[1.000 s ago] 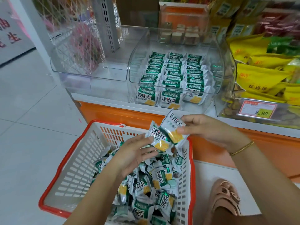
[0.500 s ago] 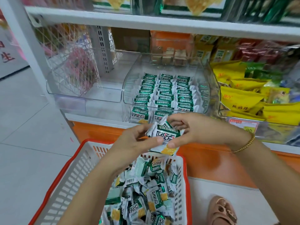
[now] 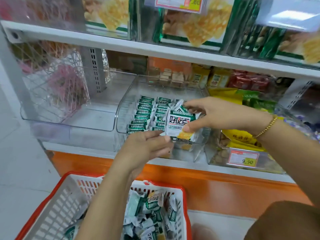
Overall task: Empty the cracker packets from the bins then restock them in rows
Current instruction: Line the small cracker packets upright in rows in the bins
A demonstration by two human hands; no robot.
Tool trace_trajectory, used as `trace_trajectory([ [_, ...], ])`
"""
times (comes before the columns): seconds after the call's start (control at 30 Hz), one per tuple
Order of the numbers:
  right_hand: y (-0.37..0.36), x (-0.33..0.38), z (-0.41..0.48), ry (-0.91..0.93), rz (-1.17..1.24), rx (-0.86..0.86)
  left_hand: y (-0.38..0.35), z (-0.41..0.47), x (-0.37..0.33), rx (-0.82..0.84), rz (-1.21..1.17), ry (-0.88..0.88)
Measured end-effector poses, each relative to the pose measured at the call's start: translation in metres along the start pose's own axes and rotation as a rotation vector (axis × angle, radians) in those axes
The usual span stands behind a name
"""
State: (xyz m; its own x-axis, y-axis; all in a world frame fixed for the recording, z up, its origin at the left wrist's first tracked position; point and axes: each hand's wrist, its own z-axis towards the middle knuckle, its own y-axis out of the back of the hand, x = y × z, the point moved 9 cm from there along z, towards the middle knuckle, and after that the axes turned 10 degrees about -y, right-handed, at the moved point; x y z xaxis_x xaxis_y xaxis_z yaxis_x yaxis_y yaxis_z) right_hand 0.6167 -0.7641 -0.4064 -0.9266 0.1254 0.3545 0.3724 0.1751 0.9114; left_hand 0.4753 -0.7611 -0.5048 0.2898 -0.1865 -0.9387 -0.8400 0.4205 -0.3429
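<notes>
Up from the basket (image 3: 57, 201) both hands are rising, now working over the clear bin (image 3: 121, 115). Right hand (image 3: 221, 115) is pinching a packet (image 3: 180, 123), thumb on its face, fingers over its top; left hand (image 3: 147, 146) is lying loose, fingertips at its lower corner. Rows (image 3: 145, 115) are lining the bin, loose packets (image 3: 150, 212) filling the basket. Packet is standing upright, "好吃点" reading level, cracker picture downward. Tag (image 3: 243, 159) is showing 9.90.

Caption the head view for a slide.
Right hand grips packets over the rowed bin; left hand at their corner; basket below.
</notes>
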Motion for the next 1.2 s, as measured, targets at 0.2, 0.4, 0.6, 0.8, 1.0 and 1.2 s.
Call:
trace_trajectory([
  [0.2, -0.017, 0.006, 0.012, 0.026, -0.038, -0.005, 0.018, 0.015, -0.002, -0.207, -0.093, -0.124],
  [0.4, 0.003, 0.011, 0.020, 0.024, -0.009, -0.097, 0.013, 0.022, -0.023, -0.304, 0.005, -0.283],
  [0.6, 0.034, -0.003, 0.038, -0.119, -0.342, 0.100, 0.014, 0.022, -0.032, -0.226, 1.034, -0.411],
  [0.8, -0.013, -0.032, 0.079, -0.257, -0.349, 0.393, 0.011, 0.022, -0.025, -0.123, 1.148, -0.384],
  [1.0, -0.047, -0.047, 0.098, -0.339, -0.375, 0.464, 0.012, 0.022, -0.021, -0.113, 1.190, -0.414],
  [1.2, -0.060, -0.034, 0.085, -0.145, -0.519, 0.497, 0.014, 0.022, -0.021, -0.119, 1.193, -0.437],
])
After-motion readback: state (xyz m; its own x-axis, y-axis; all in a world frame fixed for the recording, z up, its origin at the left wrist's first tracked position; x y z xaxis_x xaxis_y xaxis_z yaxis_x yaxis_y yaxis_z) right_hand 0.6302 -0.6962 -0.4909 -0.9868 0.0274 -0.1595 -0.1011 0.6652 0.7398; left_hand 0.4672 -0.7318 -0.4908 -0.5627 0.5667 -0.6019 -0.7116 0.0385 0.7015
